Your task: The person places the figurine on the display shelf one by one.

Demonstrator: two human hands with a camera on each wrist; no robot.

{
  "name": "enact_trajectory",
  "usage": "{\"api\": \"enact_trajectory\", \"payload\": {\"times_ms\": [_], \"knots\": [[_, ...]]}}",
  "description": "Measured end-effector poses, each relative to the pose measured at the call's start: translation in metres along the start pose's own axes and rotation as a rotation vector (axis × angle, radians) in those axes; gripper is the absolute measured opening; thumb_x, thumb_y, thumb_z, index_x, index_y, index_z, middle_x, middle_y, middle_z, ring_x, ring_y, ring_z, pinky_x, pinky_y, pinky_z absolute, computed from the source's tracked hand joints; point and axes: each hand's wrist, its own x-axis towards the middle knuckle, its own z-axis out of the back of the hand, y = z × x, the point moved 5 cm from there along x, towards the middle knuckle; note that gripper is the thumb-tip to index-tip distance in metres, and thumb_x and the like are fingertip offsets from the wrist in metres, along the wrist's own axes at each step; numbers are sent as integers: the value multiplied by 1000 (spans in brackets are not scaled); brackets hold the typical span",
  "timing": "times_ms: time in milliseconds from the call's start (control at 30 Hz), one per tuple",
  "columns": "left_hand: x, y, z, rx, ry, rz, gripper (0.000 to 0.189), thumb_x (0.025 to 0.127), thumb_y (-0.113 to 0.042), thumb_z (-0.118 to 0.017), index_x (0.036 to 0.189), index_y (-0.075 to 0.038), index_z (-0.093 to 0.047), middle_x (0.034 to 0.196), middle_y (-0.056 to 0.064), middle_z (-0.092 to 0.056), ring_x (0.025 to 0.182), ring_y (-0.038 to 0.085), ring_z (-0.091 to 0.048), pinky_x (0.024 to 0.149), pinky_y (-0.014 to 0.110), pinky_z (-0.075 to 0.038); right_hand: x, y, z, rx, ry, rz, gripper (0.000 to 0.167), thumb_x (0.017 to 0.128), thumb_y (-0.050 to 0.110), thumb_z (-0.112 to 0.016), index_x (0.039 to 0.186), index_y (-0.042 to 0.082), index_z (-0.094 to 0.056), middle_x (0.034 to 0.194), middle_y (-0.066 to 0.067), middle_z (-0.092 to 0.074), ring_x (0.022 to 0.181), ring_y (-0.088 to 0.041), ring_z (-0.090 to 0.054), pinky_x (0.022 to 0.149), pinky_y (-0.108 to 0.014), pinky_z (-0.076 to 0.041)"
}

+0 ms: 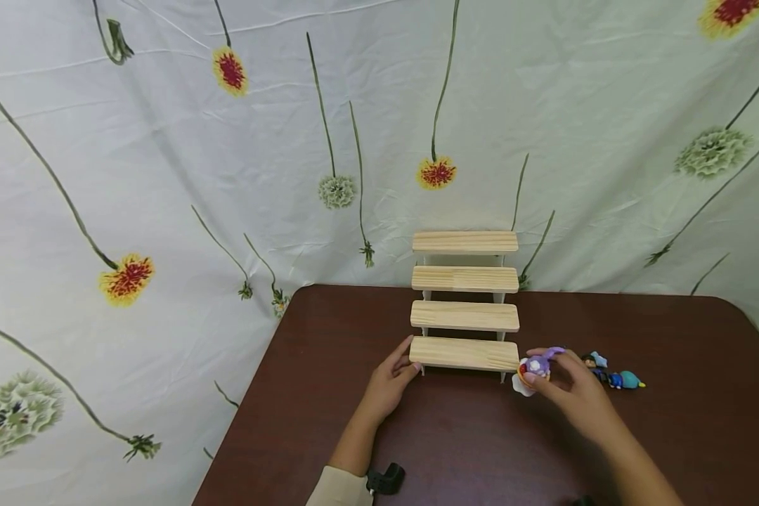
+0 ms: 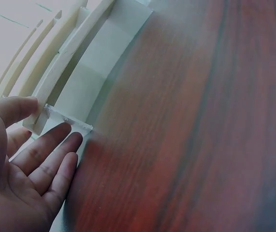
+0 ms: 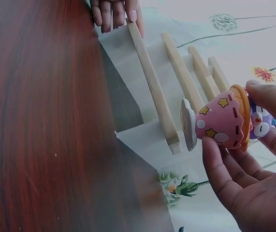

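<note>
A white cloth (image 1: 272, 154) printed with long-stemmed flowers hangs behind a dark reddish-brown table (image 1: 278, 436) with rounded back corners. Just beside the right end of the lowest step (image 1: 464, 353), above the tabletop, is a toy figurine (image 3: 221, 121): a pink cup with yellow stars, an orange rim, a purple top and a white base turned toward the table. The right hand (image 1: 572, 390) grips it between thumb and fingers. The step belongs to a wooden stand (image 1: 464, 316) of four pale planks on white supports, set near the table's back edge. At the stand's left end, the left hand (image 1: 384, 386) pinches the lowest plank's end between thumb and forefinger, its other fingers extended below. Right of the right hand, small toy figures (image 1: 626, 380), mostly blue, lie close together on the table. A beige sleeve (image 1: 341, 488) and a black wrist device (image 1: 386, 479) show at the left wrist.
</note>
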Motion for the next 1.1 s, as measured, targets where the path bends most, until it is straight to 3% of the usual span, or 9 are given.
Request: {"api": "enact_trajectory", "payload": {"times_ms": [167, 267, 433, 633, 767, 900, 1100], "knots": [[-3, -5, 0, -4, 1, 9, 61, 101, -27, -64, 157, -26, -40, 130, 12, -69, 122, 28, -64, 106, 51, -47, 2, 0, -5, 48, 11, 1, 31, 94, 10, -72, 123, 0, -66, 114, 2, -53, 90, -1, -56, 68, -23, -57], [-7, -17, 1, -11, 11, 11, 61, 101, -21, -62, 157, -22, -39, 129, 15, -69, 122, 31, -64, 105, 52, -47, 5, 2, -10, 92, 26, 11, 31, 93, 7, -72, 121, -4, -65, 114, -5, -53, 88, -1, -58, 67, -25, -58], [-15, -35, 4, -15, 24, 8, 59, 101, -19, -62, 156, -22, -40, 128, 15, -69, 121, 29, -65, 105, 49, -48, 8, 5, -14, 133, 32, -5, 33, 92, 5, -73, 123, -4, -65, 111, -16, -52, 78, -3, -63, 64, -27, -58], [-18, -42, 5, -23, 18, 13, 58, 101, -21, -63, 155, -24, -43, 128, 15, -69, 122, 30, -64, 106, 50, -47, 12, 6, -16, 113, 53, -44, 34, 93, 11, -74, 123, -3, -66, 121, -18, -53, 77, -4, -64, 64, -28, -58], [-16, -37, 3, -20, 23, 23, 59, 101, -21, -64, 156, -22, -41, 127, 15, -70, 122, 30, -64, 106, 50, -47, 14, 7, -18, 117, 75, -56, 38, 94, 14, -73, 126, -3, -65, 123, -17, -57, 80, -3, -65, 67, -28, -58], [-8, -20, 1, -11, 23, 21, 62, 102, -22, -62, 158, -20, -37, 128, 14, -69, 123, 30, -64, 106, 51, -46, 17, 8, -23, 160, 96, -66, 42, 94, 13, -73, 131, -4, -62, 123, -20, -57, 84, -4, -68, 70, -28, -59], [0, -1, -1, 12, 17, 3, 63, 102, -33, -62, 158, -27, -35, 129, 8, -70, 124, 25, -64, 106, 49, -47, 21, 7, -27, 181, 100, -68, 44, 95, 11, -72, 133, -7, -60, 128, -23, -56, 87, -2, -68, 72, -26, -60]]}}
